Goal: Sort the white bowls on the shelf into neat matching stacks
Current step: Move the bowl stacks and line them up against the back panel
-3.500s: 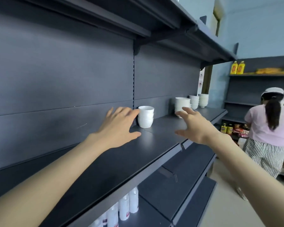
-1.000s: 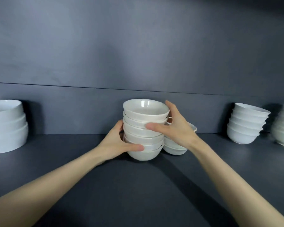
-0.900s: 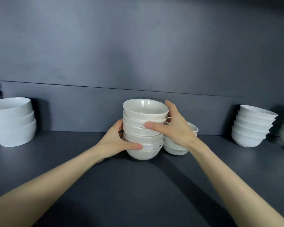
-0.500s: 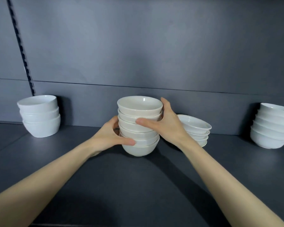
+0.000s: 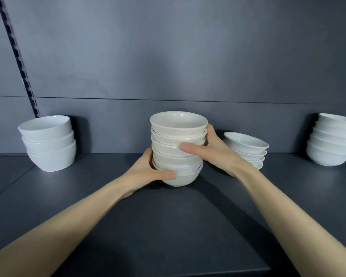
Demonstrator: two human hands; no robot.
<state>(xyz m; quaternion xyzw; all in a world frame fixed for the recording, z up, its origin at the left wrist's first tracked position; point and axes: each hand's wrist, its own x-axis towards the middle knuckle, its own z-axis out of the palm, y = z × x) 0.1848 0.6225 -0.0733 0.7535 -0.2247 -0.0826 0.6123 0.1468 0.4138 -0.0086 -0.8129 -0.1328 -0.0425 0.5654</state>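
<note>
A tall stack of several cream-white bowls (image 5: pixel 178 134) stands on the dark grey shelf (image 5: pixel 168 226), in the middle of the view. My left hand (image 5: pixel 148 172) grips its lower left side, thumb across the bottom bowl. My right hand (image 5: pixel 214 150) grips the right side, thumb across the middle bowls. To the left is a stack of three wide white bowls (image 5: pixel 48 142). Just right of my right hand sits a low, tilted stack of shallow white bowls (image 5: pixel 248 148). At the far right is a stack of several white bowls (image 5: pixel 332 144), cut off by the frame edge.
The shelf's grey back panel (image 5: pixel 178 66) rises right behind the bowls. A slotted upright rail (image 5: pixel 18 56) runs down it at the left. The shelf's front edge (image 5: pixel 168 273) lies near the bottom of the view.
The view has shifted left along the shelf, so the left stack sits nearer the centre and the right stack at the edge. Both hands still hold the middle stack, now further from the shallow stack.
</note>
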